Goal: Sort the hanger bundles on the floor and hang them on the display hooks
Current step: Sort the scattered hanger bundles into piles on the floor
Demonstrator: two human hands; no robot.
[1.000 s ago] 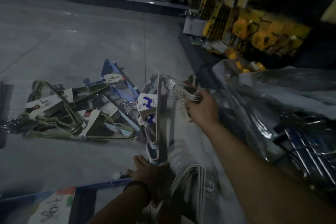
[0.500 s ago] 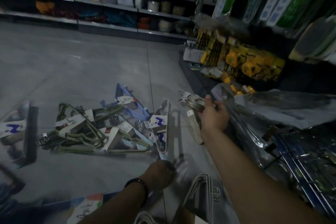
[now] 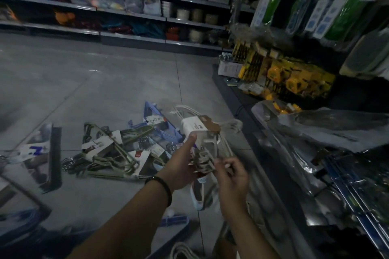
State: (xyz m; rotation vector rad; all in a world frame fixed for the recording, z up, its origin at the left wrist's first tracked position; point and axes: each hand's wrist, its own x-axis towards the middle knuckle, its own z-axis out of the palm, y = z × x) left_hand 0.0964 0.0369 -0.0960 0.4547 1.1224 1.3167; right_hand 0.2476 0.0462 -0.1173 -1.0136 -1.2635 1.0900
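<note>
Left hand (image 3: 181, 167) has joined right hand (image 3: 231, 176) gripping hanger bundle (image 3: 201, 130).

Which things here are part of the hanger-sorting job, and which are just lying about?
Job: white hanger bundle, gripped by left hand and right hand; green hanger bundles, blue hanger bundle and dark hanger bundle on the floor.

Lying about: yellow packaged goods, back shelves, plastic sheeting, green packs hanging upper right.
</note>
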